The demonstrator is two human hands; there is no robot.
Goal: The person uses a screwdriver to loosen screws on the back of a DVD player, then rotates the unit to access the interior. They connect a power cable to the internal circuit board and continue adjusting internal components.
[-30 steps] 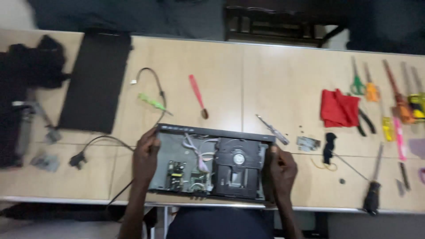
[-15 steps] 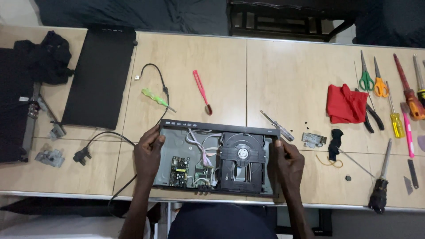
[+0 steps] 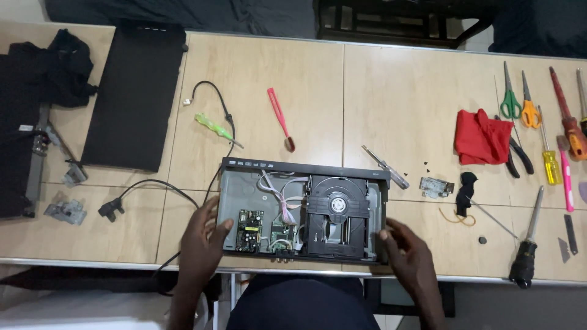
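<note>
An opened black disc player [image 3: 244, 195] lies flat at the near edge of the wooden table [image 3: 379, 91], its cover off. Inside are a black disc drive [image 3: 338, 214], a green circuit board [image 3: 249, 229] and pale ribbon wires [image 3: 278, 192]. My left hand [image 3: 203, 244] grips the player's left near corner, thumb on the chassis edge. At the right near corner my right hand [image 3: 408, 252] holds the side wall. A black power cable [image 3: 143, 186] runs off the player's left side.
The removed black cover [image 3: 134, 98] lies far left. A green screwdriver [image 3: 217, 129], a red tool [image 3: 280, 117] and a small screwdriver [image 3: 385, 167] lie behind the player. To the right are a red cloth [image 3: 483, 137], scissors [image 3: 509, 98], several screwdrivers [image 3: 527, 256] and a metal bracket [image 3: 435, 186].
Both hands have slid along the player's sides toward its near corners. The player itself has barely moved.
</note>
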